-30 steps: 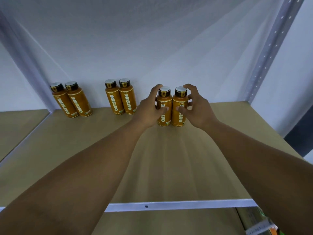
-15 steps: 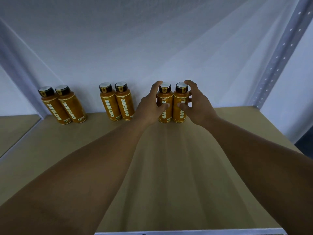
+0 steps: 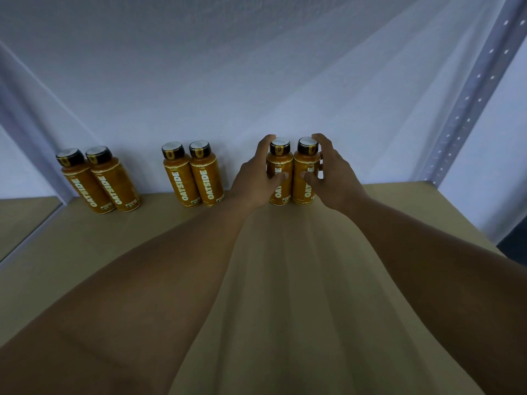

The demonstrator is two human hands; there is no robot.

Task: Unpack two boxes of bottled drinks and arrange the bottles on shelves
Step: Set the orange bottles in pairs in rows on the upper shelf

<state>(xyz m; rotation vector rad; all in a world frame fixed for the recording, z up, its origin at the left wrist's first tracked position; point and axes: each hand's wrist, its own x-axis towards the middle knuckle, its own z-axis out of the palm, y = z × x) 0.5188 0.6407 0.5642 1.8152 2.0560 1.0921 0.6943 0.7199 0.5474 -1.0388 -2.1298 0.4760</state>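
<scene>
On shelf (image 3: 285, 280), bottles (image 3: 293, 178) upright, hands (image 3: 253, 181) gripping

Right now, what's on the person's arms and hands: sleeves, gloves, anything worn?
Nothing worn that shows. Both forearms are bare from the picture's lower edge to the wrists, no sleeves in view. The left hand and right hand are bare: no gloves, rings, watch or bands visible.

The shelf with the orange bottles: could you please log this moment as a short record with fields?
surface: tan shelf, white backing behind
bottles: six orange OATSIDE bottles, black caps, upright at the back
grouping: left pair, middle pair, right pair
left hand: wrapped round the right pair's left bottle
right hand: wrapped round its right bottle
boxes: none in view
</scene>
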